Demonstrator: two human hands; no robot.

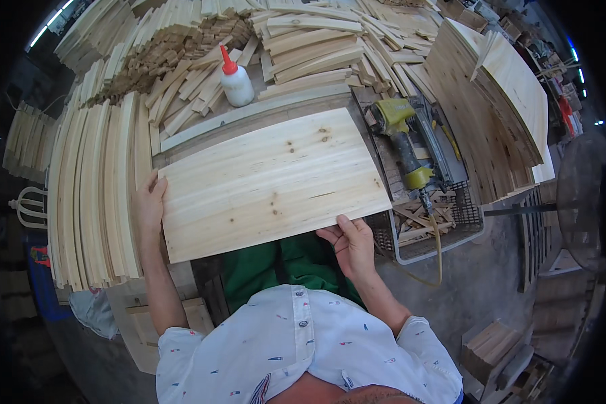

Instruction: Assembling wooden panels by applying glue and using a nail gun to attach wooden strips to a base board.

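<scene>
A pale wooden board (269, 185) with several dark knots lies tilted across the front of the workbench, over my lap. My left hand (150, 202) grips its left edge, with the thumb and fingertips at the upper left corner. Along the near edge, toward the right, my right hand (350, 244) holds the board with the thumb on top and the fingers underneath, partly hidden. Beyond the board stands a white glue bottle (237, 84) with a red nozzle. A yellow-green nail gun (402, 138) rests on a crate to the right.
Long wooden strips (94, 192) are stacked at the left, and more slats (310, 50) pile up at the back. Large panels (478, 114) stand at the right. Under the nail gun is a plastic crate (475, 225) of wood scraps; an air hose (440, 259) loops below. A fan (586, 202) is farther right.
</scene>
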